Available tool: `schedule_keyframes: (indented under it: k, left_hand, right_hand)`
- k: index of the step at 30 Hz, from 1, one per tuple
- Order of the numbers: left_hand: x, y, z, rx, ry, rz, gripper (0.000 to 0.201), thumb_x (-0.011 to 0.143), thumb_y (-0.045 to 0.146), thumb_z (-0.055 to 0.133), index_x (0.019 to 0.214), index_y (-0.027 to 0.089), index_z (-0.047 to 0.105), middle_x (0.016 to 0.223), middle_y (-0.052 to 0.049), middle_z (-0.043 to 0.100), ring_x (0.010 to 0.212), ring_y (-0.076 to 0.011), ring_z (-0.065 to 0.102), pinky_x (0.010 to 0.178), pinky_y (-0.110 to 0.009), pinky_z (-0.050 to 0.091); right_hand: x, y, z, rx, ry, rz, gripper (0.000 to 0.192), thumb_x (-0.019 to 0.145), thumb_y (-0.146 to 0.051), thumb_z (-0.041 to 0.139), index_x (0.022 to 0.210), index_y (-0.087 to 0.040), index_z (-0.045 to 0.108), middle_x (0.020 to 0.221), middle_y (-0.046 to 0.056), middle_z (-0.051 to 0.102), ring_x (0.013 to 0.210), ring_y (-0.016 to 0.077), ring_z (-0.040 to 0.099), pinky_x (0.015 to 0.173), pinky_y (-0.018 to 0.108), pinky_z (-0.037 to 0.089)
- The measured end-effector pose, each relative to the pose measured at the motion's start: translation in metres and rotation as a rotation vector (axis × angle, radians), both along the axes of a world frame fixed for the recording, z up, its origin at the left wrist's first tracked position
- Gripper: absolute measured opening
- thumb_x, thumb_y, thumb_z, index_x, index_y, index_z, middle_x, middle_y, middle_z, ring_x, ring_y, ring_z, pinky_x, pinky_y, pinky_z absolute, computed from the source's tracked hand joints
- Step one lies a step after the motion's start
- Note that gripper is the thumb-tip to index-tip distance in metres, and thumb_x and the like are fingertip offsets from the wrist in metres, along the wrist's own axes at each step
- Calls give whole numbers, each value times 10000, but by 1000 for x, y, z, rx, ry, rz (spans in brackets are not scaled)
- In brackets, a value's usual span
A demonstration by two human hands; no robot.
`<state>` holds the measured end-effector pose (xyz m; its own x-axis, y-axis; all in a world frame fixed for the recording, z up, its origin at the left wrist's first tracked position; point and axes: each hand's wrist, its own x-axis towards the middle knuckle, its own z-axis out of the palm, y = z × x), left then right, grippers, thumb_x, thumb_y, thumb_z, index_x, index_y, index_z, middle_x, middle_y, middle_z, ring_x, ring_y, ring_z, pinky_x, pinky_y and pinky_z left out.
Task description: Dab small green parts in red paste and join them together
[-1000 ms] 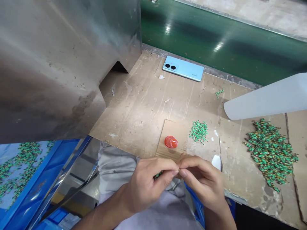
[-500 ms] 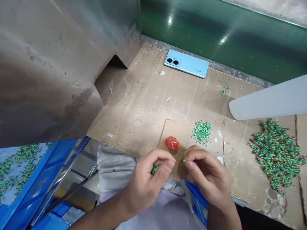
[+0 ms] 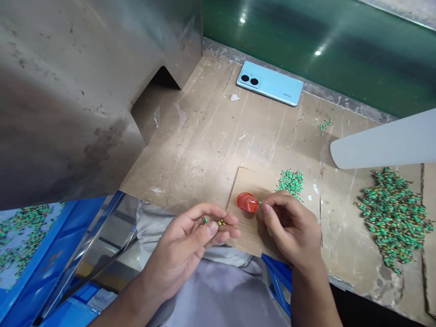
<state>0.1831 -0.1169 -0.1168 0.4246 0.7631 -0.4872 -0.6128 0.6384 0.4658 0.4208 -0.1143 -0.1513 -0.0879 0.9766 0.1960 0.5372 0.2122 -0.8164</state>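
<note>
1. Thumb and forefinger of the right hand [image 3: 296, 229] pinched a small green piece [image 3: 260, 202] just beside the rim of the red dish [image 3: 239, 201] (whether it touched, I could not tell).
2. The left hand [image 3: 185, 245] was loosely curled, its thumb bent inward, holding a few green-and-yellow parts [image 3: 205, 220] within its fingers.
3. The dish stood on a cardboard piece [image 3: 247, 232], between the two hands and slightly farther off.
4. A small green pile [image 3: 290, 180] lay just beyond the right hand, a larger heap [image 3: 395, 218] farther right.

Smudged metal panel [image 3: 78, 95], scuffed matt cardboard [image 3: 200, 168], wet-looking glossy dish [image 3: 240, 201], smooth glossy phone [image 3: 274, 85], shiny belt [image 3: 289, 43], smooth plastic crate [image 3: 73, 236], creased cloth trousers [image 3: 150, 227]
</note>
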Motion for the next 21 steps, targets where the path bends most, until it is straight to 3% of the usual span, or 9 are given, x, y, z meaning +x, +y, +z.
schedule_keyframes:
  k: [5, 11, 15, 21]
  left_hand:
    - [-1, -2, -3, -6, -69, -36, 221, 1035, 82, 683, 1133, 197, 845, 1157, -47, 852, 1137, -159, 806, 981, -122, 599]
    - [1, -2, -8, 2, -106, -19, 155, 960, 103, 806, 1065, 215, 825, 954, -25, 865, 1023, -166, 830, 921, -186, 647]
    - [1, -2, -8, -7, -81, -7, 156, 965, 105, 807, 1067, 219, 837, 1009, -17, 867, 969, -125, 829, 878, -147, 646]
    - [0, -2, -6, -29, -39, -56, 131, 994, 164, 794, 1102, 203, 858, 1133, -30, 838, 1113, -148, 811, 962, -113, 601]
  right_hand:
    - [-1, 0, 1, -7, -18, -1, 120, 1020, -137, 650, 943, -226, 627, 774, -13, 614, 627, 128, 505, 569, 275, 404]
    - [-2, 0, 2, 0, -12, -10, 121, 1016, -137, 659, 940, -229, 640, 780, -14, 619, 621, 125, 509, 556, 273, 396]
    - [-2, 2, 3, 10, -17, -14, 126, 1012, -135, 658, 932, -230, 638, 777, -12, 629, 620, 129, 516, 558, 274, 403]
    - [-2, 1, 3, 17, -9, -7, 113, 1010, -136, 658, 942, -226, 650, 792, -1, 651, 618, 134, 529, 558, 282, 413]
